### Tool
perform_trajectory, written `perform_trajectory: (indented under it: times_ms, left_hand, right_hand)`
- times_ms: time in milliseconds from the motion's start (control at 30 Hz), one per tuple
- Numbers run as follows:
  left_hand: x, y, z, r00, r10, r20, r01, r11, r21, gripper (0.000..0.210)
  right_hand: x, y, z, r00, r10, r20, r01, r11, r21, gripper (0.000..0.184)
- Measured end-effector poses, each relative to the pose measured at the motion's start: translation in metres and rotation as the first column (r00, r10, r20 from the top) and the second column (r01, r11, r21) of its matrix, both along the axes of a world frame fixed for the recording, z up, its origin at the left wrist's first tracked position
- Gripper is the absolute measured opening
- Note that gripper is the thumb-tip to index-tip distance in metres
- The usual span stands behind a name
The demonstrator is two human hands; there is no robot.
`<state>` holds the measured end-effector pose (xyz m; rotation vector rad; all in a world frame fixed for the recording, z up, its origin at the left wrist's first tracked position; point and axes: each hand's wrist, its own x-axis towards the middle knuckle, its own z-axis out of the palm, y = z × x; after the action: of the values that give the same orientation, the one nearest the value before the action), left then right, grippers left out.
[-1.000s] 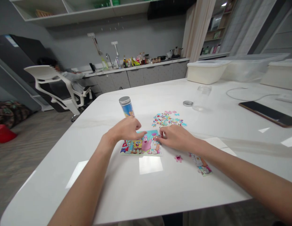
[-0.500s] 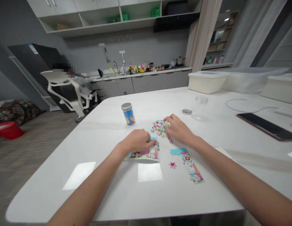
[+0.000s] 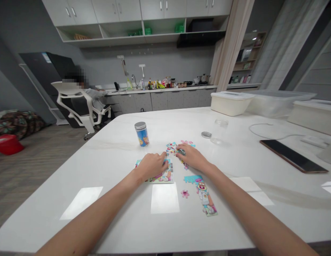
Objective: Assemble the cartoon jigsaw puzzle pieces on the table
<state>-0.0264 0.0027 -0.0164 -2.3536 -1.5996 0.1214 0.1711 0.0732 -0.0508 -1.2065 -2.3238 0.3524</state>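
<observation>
The loose jigsaw pieces (image 3: 171,148) lie in a heap ahead of me on the white table (image 3: 133,227), partly hidden by my right hand (image 3: 190,156); its fingers are bent down among them with the thumb set apart, and I cannot tell whether a piece is pinched there. My left hand (image 3: 152,166) covers part of the picture card (image 3: 167,176), just in front of the heap; half a second ago it sat back over the card, and now its index finger reaches to the heap's left edge, the others curled; whether it grips anything, or presses on the card, I cannot tell.

My right hand was at the card's edge a second ago and has since gone to the heap; with both hands up there, I judge that the loose pieces have my attention, while the joined strip (image 3: 204,195) lies untouched nearer me, bent at its top left, the single pink piece (image 3: 185,193) just beside it, not fitted on.

Beyond the card stands the blue canister (image 3: 142,137), lid on; right of it, past the heap, are a metal lid (image 3: 206,134) and a clear jar (image 3: 219,134); further right lies the phone (image 3: 292,155); across the room someone sits in a white chair (image 3: 65,87).
</observation>
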Motion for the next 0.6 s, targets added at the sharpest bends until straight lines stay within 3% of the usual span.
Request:
perform_trajectory:
  times_ms: [400,600]
  left_hand:
    - [0.0016,-0.0024,0.0019,0.999,-0.046,-0.017,0.046,0.999,-0.024,0.037]
    - [0.0014,-0.0031,0.0019,0.999,-0.039,-0.007,0.039,0.998,-0.039,0.041]
  right_hand:
    - [0.0030,-0.0019,-0.0004,0.984,0.063,-0.168,-0.056,0.997,0.049,0.020]
    - [0.0032,-0.0005,-0.0011,0.975,0.080,-0.206,-0.066,0.995,0.073,0.027]
